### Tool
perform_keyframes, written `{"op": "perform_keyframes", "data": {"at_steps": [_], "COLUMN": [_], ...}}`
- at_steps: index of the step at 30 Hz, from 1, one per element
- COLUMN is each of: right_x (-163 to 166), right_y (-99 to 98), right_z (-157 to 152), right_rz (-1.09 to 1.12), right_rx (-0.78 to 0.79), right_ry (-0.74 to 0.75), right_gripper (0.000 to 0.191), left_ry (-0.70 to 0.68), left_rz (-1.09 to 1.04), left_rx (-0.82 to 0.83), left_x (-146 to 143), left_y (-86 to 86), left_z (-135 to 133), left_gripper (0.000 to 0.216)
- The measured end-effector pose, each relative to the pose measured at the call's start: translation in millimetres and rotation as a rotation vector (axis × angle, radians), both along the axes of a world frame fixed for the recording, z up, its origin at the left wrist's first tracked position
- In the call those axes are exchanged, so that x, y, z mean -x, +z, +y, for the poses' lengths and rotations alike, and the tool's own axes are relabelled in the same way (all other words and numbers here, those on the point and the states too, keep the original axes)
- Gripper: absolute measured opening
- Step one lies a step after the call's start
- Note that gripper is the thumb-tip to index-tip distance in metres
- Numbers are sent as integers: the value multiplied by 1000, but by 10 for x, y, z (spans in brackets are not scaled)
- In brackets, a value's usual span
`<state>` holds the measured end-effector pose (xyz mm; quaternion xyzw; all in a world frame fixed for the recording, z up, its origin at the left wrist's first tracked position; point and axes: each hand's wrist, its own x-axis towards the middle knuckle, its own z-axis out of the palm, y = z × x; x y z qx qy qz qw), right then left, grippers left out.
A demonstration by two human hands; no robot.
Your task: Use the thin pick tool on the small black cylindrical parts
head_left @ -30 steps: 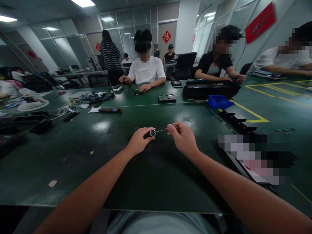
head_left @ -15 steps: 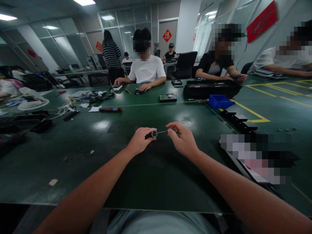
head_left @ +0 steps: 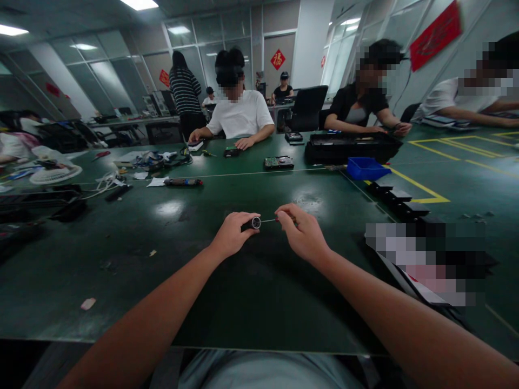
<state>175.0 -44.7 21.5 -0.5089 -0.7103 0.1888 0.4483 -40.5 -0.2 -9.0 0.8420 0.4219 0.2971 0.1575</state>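
We see our left hand point(head_left: 232, 236) closed around a short dark cylinder point(head_left: 252, 223), its fingers wrapped about the body so that the round, pale-rimmed end faces right. Our right hand point(head_left: 303, 233) pinches a thin screwdriver point(head_left: 275, 220) by its red handle, fingers shut on it, and the bare metal shaft runs level leftward until its tip meets the open end of the cylinder. Both hands hang just above the green counter point(head_left: 259, 292), near its middle and somewhat toward our near edge.

Toward the right edge a row of black blocks point(head_left: 399, 200) runs away from us, with a blue tray point(head_left: 365, 168) beyond them and a long black case point(head_left: 351, 147) behind that. A circuit board point(head_left: 279, 162) lies near the far middle. A dark pen-like tool point(head_left: 183, 182) rests left of the middle, and a tangle of cables and papers point(head_left: 150, 160) lies toward the far left corner. Other people sit along the far edge, their hands on the counter; one in a white shirt point(head_left: 242, 116) faces us.
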Motion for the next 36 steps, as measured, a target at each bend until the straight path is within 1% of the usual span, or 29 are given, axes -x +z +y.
{"op": "perform_keyframes", "data": {"at_steps": [2,3,5,7,10,13,15,17,18,20,23,25,28,32,36], "right_x": [1,4,12,23,40,38,24,8,1,-6,-1,8,22,31,19], "right_y": [10,12,8,-13,-69,-134,-171,-199,-210,-222,-222,-211,-180,-138,-136], "right_z": [-4,-7,-11,-9,34,128,199,254,271,283,261,232,186,143,141], "right_rz": [-27,-34,-18,48,273,519,697,820,831,783,663,611,535,463,429], "right_rx": [0,-3,-9,-3,42,133,198,275,318,332,216,152,109,75,74], "right_ry": [-24,-32,-32,-22,-16,19,16,14,11,-39,-122,-117,-90,-111,-94], "right_gripper": [31,31,24,21,20,22,25,29,30,31,28,27,27,26,26], "left_ry": [6,8,12,17,37,47,11,-39,-57,-67,-58,-45,-15,-5,32], "left_rz": [-4,-6,-11,-19,-47,-59,-45,-13,9,59,102,101,81,67,36], "left_rx": [4,6,10,16,49,73,40,-11,-29,-30,12,25,27,35,47], "left_x": [4,6,7,4,-5,-10,-9,-7,-6,-6,-8,-11,-19,-29,-27], "left_y": [1,3,8,15,31,49,56,53,48,31,8,5,19,43,68], "left_z": [2,3,5,3,-7,-17,-15,-5,3,20,37,38,24,1,-20], "left_gripper": [38,38,38,37,37,38,39,38,37,36,38,39,39,38,39]}}
